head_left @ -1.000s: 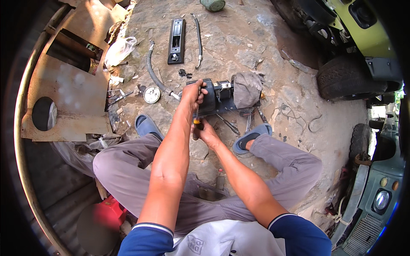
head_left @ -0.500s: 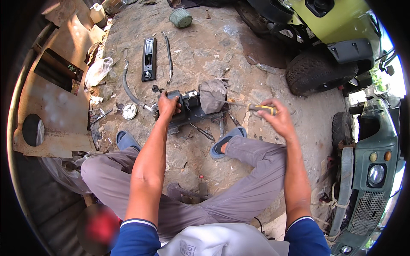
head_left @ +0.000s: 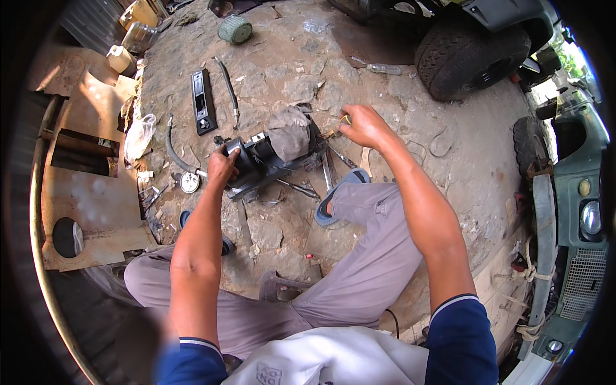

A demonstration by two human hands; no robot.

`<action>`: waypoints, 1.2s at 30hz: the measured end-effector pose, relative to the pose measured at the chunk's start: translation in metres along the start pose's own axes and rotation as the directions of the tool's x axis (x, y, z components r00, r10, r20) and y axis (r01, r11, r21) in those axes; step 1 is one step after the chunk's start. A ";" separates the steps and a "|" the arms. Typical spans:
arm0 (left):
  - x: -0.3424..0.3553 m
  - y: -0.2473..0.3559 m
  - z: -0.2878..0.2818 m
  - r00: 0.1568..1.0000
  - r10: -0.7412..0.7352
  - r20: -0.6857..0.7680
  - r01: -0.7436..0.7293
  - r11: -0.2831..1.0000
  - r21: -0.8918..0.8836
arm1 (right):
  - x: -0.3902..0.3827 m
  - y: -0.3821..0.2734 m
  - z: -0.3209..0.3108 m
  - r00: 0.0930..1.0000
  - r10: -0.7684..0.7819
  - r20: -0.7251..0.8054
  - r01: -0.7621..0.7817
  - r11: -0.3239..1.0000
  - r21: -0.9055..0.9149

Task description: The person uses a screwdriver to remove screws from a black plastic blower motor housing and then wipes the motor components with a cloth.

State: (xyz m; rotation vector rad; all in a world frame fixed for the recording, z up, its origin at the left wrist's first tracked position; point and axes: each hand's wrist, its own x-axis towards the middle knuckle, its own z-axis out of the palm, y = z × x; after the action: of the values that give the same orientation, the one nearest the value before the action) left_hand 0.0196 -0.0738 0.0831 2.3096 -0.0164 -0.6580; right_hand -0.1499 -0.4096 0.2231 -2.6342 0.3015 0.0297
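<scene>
My left hand [head_left: 221,167] is closed on the left end of a black boxy machine unit [head_left: 251,168] on the ground, its thumb on top. A grey cloth [head_left: 289,133] drapes over the unit's right part. My right hand [head_left: 364,125] grips a screwdriver [head_left: 346,119] by its yellow-and-black handle, mostly covered by the fingers. The screwdriver points toward the unit's right end; whether its tip touches there, I cannot tell. Beside the left hand lies a round white-faced gauge [head_left: 189,182], near a dark hose [head_left: 172,142].
Hand tools [head_left: 299,188] and a wrench [head_left: 327,171] lie before the unit. Beyond it are a long black panel [head_left: 203,102], a short hose [head_left: 227,93] and a round green filter-like piece [head_left: 235,29]. Rusty sheet metal [head_left: 96,212] stands left; a vehicle tyre [head_left: 471,54] is far right.
My right hand has brought the screwdriver left and farther out, close to the unit's right end. My left hand keeps its hold on the unit. The whole view has shifted and tilted.
</scene>
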 end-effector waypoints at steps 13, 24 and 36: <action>-0.003 0.000 0.002 0.998 -0.023 -0.060 0.018 0.996 -0.084 | 0.020 0.003 0.008 0.997 0.060 0.050 -0.058 0.997 -0.048; -0.008 0.001 -0.001 0.999 -0.028 -0.043 0.025 0.996 -0.082 | 0.022 0.005 0.014 0.994 0.081 0.069 -0.075 0.993 -0.086; -0.007 0.000 0.002 0.998 -0.053 -0.032 0.049 0.990 -0.136 | 0.025 0.013 0.019 0.995 0.067 0.068 -0.060 0.994 -0.092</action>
State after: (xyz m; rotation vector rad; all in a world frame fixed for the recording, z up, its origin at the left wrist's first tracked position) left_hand 0.0122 -0.0736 0.0850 2.1967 0.1010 -0.6246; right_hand -0.1279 -0.4167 0.1980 -2.7044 0.3675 0.1609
